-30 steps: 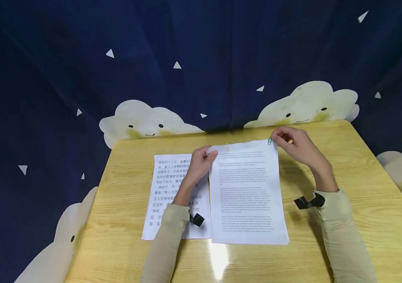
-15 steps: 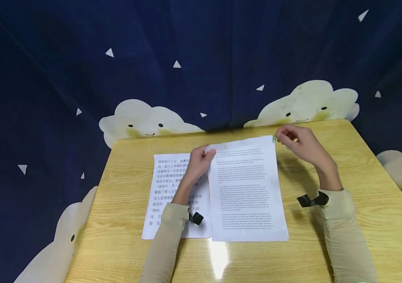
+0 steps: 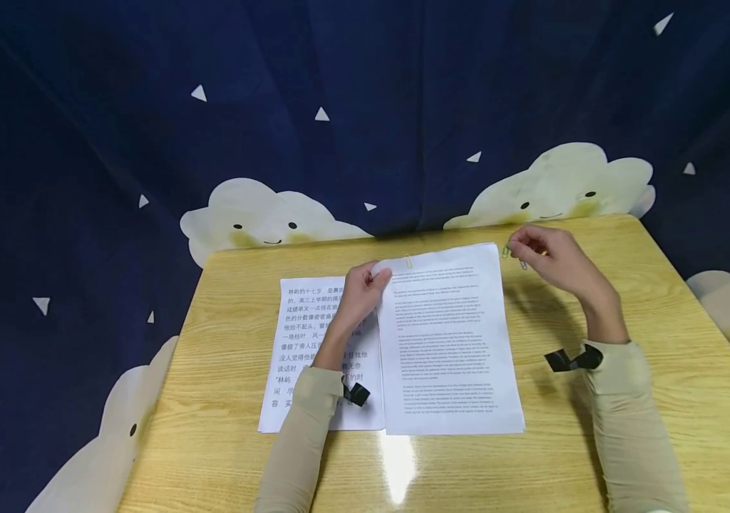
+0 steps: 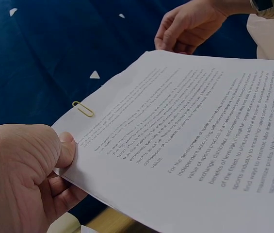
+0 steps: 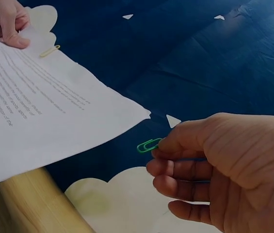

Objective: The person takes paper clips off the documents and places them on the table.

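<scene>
The green paper clip [image 5: 149,145] is in the air, just off the top right corner of the printed English sheets [image 3: 448,342], and it does not touch them. The right hand [image 3: 551,258] pinches it between thumb and finger, with the other fingers bent below. The left hand [image 3: 360,296] grips the top left corner of the sheets, thumb on top and fingers underneath, so their top end is lifted up. Near that thumb, a yellow paper clip [image 4: 83,108] sits on the top edge. My guess is that the step in hand is taking clips off, with the green one already off and the yellow one not yet done. If so, the next move calls for a soft pinch on the yellow clip and a straight pull, while the left hand holds the sheets firm so they don't rip or slide. The head view shows Chinese pages [image 3: 294,342] lying under the left arm on the wooden desk [image 3: 198,370]. It also shows a small light purple bit [image 3: 523,264] by the right hand, maybe one more clip, but I can't make it out in the right wrist view. That view shows the green loops best; the left wrist view doesn't show that clip at all. Behind it all hangs a dark blue cloth [image 3: 365,107] with smiling clouds [image 3: 262,214].
</scene>
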`<state>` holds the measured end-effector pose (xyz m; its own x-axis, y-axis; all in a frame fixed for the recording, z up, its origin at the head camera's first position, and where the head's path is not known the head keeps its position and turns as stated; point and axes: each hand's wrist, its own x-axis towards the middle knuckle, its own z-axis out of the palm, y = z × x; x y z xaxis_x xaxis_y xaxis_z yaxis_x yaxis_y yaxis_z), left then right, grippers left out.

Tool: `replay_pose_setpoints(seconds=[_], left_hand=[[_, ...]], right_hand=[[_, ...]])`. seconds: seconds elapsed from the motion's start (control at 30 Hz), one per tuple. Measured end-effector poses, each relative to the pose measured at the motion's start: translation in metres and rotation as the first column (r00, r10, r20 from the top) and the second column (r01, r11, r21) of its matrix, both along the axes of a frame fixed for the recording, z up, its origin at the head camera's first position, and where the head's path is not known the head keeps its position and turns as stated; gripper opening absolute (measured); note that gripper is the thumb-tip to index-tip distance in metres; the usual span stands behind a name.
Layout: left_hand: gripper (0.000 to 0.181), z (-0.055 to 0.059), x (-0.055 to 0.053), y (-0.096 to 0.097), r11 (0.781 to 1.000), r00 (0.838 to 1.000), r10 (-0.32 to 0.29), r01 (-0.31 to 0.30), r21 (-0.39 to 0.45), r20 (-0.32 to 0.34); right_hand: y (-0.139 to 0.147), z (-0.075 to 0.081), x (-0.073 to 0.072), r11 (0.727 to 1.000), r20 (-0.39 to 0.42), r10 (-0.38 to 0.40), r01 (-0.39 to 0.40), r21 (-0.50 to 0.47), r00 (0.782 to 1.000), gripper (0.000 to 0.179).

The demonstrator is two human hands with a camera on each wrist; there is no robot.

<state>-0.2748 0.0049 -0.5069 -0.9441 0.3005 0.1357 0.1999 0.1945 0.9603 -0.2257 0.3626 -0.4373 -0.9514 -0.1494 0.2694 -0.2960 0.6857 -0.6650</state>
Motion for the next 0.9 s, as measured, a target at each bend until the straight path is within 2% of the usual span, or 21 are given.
replay_pose_setpoints(seconds=[0.5, 0.9], left_hand=[[0.02, 0.002, -0.001, -0.002, 1.0, 1.0, 0.004, -0.003, 0.02, -0.013], [0.021, 0.001, -0.002, -0.004, 0.999, 1.0, 0.016, -0.017, 0.028, 0.015]], right_hand=[[0.009, -0.011, -0.005, 1.0, 0.14, 0.003, -0.006, 0.021, 0.99, 0.025], [0.014, -0.024, -0.011, 0.996, 0.215, 0.089, -0.093, 0.008, 0.973, 0.019]])
